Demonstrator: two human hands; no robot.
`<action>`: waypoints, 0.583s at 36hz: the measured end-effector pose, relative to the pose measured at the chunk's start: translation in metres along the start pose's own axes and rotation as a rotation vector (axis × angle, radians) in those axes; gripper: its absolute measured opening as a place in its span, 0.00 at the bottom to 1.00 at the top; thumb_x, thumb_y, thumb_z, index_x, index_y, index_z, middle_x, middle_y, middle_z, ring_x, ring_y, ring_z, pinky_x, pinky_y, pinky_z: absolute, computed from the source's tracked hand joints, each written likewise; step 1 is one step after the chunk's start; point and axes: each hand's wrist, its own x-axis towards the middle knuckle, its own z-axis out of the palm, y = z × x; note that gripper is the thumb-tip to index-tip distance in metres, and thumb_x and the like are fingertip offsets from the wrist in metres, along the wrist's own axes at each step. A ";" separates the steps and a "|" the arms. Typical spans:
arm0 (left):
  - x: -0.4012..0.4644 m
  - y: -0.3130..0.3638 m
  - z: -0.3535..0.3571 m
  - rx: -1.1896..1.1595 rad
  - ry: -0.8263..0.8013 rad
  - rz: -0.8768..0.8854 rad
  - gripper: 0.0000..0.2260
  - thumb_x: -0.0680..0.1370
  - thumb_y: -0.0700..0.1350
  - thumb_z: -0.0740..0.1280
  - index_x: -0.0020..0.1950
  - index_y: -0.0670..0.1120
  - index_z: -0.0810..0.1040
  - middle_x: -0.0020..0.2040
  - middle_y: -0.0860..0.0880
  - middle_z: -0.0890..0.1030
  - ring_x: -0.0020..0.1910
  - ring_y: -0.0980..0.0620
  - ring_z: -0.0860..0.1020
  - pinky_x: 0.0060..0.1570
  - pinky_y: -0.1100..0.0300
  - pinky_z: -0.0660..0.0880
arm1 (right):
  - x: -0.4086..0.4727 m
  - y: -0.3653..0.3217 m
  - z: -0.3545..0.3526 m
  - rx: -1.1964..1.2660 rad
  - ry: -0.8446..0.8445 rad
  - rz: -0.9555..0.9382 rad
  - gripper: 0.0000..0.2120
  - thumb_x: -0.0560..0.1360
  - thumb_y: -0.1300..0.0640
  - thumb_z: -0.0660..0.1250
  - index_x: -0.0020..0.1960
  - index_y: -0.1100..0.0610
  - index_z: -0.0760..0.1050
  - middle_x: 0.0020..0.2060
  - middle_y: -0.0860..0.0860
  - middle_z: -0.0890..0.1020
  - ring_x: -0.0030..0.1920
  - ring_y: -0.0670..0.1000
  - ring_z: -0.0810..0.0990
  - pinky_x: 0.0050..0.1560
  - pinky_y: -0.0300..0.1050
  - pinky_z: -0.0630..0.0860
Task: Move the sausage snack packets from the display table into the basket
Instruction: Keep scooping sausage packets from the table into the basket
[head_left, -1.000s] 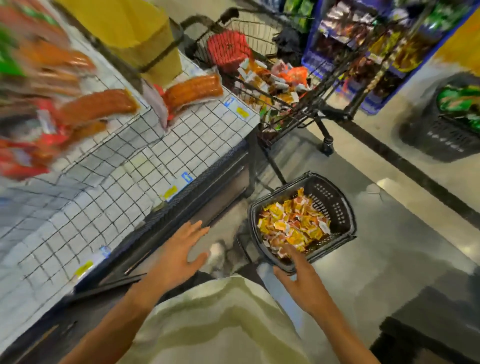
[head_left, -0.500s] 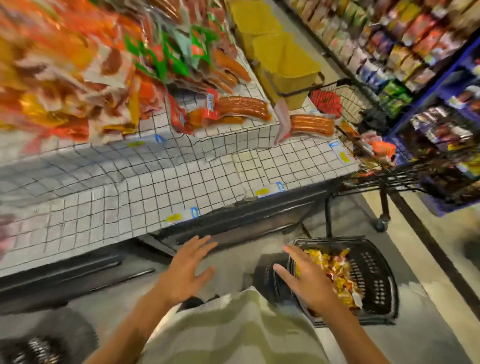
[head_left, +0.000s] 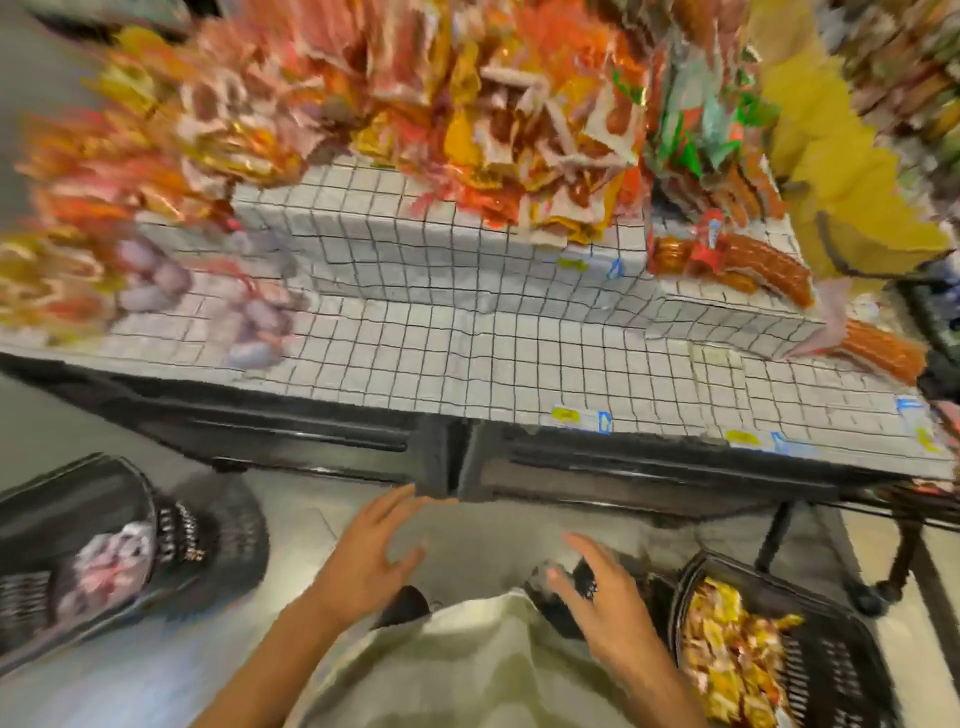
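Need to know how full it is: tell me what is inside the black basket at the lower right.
The black plastic basket holds a heap of small yellow, orange and red snack packets. The pile covers its floor, and the picture's edge cuts off its near part. Blur hides the printing.

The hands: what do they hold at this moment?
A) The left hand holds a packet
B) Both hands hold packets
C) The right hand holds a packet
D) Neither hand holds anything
D: the left hand and the right hand both hang below the table edge with fingers spread and nothing in them; the basket of packets sits by the right hand.
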 end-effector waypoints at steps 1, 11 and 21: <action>-0.006 -0.009 -0.006 -0.012 0.023 -0.033 0.23 0.80 0.49 0.69 0.75 0.50 0.71 0.77 0.49 0.67 0.76 0.48 0.64 0.76 0.57 0.57 | 0.005 -0.008 0.003 -0.016 -0.014 -0.010 0.24 0.78 0.47 0.70 0.72 0.49 0.72 0.66 0.40 0.72 0.66 0.38 0.67 0.64 0.24 0.57; -0.075 -0.080 -0.039 -0.151 0.268 -0.330 0.24 0.81 0.52 0.67 0.76 0.52 0.68 0.78 0.54 0.63 0.78 0.54 0.60 0.78 0.54 0.57 | 0.072 -0.096 0.048 -0.197 -0.286 -0.228 0.25 0.79 0.43 0.68 0.74 0.43 0.69 0.72 0.37 0.70 0.72 0.41 0.69 0.71 0.38 0.66; -0.090 -0.129 -0.081 -0.205 0.406 -0.537 0.22 0.80 0.51 0.69 0.74 0.54 0.70 0.76 0.56 0.64 0.75 0.58 0.62 0.73 0.73 0.53 | 0.154 -0.216 0.103 -0.209 -0.458 -0.438 0.22 0.79 0.42 0.66 0.72 0.37 0.67 0.66 0.22 0.65 0.64 0.25 0.65 0.61 0.22 0.63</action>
